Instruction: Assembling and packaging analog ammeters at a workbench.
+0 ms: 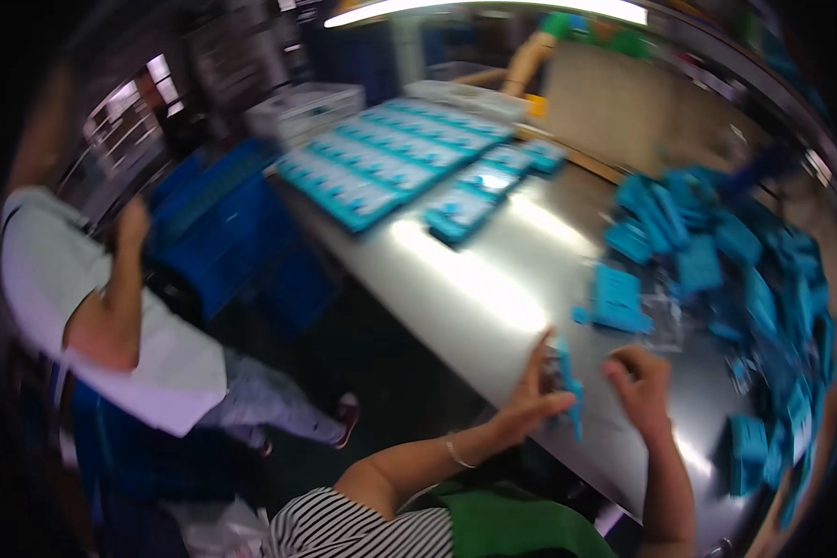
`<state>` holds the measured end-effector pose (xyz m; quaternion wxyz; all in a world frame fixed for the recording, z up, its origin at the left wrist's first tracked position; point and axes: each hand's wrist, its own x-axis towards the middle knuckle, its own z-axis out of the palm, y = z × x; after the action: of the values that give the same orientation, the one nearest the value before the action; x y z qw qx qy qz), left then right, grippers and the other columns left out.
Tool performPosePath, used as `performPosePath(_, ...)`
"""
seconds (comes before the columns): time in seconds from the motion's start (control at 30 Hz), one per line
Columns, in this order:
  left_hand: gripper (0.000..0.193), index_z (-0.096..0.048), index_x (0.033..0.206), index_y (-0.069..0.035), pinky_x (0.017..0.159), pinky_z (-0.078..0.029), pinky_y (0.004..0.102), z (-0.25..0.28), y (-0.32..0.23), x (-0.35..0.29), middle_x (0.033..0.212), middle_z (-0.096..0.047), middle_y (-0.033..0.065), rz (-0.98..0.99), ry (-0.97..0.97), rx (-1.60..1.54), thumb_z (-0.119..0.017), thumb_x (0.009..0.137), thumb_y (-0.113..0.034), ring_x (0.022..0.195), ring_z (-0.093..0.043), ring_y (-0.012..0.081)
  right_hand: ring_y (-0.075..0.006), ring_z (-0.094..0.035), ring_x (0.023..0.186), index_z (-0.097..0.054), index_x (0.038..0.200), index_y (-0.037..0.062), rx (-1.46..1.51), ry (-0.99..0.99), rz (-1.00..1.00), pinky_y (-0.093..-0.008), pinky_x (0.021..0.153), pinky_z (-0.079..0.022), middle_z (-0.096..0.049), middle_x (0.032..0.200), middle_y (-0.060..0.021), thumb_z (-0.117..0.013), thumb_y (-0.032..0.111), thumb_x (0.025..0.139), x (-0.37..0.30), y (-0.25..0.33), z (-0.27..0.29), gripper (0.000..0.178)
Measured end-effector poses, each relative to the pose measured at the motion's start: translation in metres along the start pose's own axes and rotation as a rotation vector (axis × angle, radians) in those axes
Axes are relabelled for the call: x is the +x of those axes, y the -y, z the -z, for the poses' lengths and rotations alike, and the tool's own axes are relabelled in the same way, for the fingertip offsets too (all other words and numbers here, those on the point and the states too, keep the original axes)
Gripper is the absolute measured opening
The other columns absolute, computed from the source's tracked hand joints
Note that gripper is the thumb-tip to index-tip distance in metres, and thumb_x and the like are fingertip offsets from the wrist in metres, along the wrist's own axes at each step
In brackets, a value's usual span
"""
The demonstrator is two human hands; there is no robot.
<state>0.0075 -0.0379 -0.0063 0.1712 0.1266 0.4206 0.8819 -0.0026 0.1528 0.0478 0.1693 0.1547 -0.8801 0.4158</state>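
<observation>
My left hand (pixel 527 398) grips a thin blue packaged piece (pixel 572 383), held nearly upright and seen edge-on above the near part of the metal table. Its thumb lies on the near side and the fingers stretch behind. Just to the right, my right hand (pixel 644 381) is raised with its fingers curled in, apart from the piece; whatever it may hold cannot be made out. Beyond the hands, a flat blue package (pixel 618 298) lies on the table, with a clear plastic piece (pixel 662 321) beside it.
A heap of blue packages (pixel 716 242) covers the table's right side. Rows of blue-and-white packs (pixel 395 153) stand at the far left, near a shorter row (pixel 484 191). Blue crates (pixel 209 219) and a person in white (pixel 112 316) are left; another person's arm (pixel 527 63) shows at the back.
</observation>
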Motion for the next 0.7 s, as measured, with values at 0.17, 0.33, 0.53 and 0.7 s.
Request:
performPosePath(0.17,0.101,-0.005,0.148,-0.021,0.091,-0.047,0.0437,0.009,0.0,-0.019,0.114,-0.048,0.0148,-0.023,0.038,0.023,-0.071,0.072,-0.028,0.103,-0.056,0.0269,-0.036,-0.056,0.098,-0.054,0.122,0.0071,-0.812,-0.134,-0.169,-0.0435,0.078,-0.049,-0.059,0.107,-0.0188,-0.067,0.042,0.078,0.068,-0.051,-0.033,0.058)
performPosePath(0.33,0.102,-0.009,0.148,-0.023,0.094,-0.045,0.0422,0.013,-0.012,-0.032,0.115,-0.044,0.0154,0.012,0.051,0.009,-0.074,0.07,-0.031,0.107,-0.055,0.0273,-0.0395,-0.051,0.107,-0.046,0.133,0.013,-0.763,0.109,-0.327,-0.0476,0.084,-0.047,-0.054,0.117,-0.0203,-0.068,0.044,0.073,0.075,-0.059,-0.033,0.071)
performPosePath(0.53,0.104,-0.01,0.147,-0.024,0.096,-0.044,0.0436,0.008,-0.025,-0.046,0.118,-0.04,0.015,-0.016,0.05,0.035,-0.076,0.068,-0.036,0.107,-0.055,0.0275,-0.0393,-0.049,0.109,-0.041,0.138,0.0152,-0.741,0.06,-0.308,-0.0471,0.09,-0.044,-0.053,0.118,-0.0194,-0.069,0.031,0.069,0.067,-0.068,-0.027,0.076)
performPosePath(0.7,0.104,-0.009,0.147,-0.025,0.097,-0.044,0.0445,0.01,-0.03,-0.06,0.118,-0.039,0.0149,-0.038,0.033,0.055,-0.076,0.068,-0.036,0.107,-0.055,0.0275,-0.0379,-0.049,0.11,-0.039,0.138,0.0134,-0.632,-0.109,-0.117,-0.0446,0.095,-0.04,-0.052,0.121,-0.0191,-0.07,0.021,0.067,0.055,-0.056,-0.024,0.078)
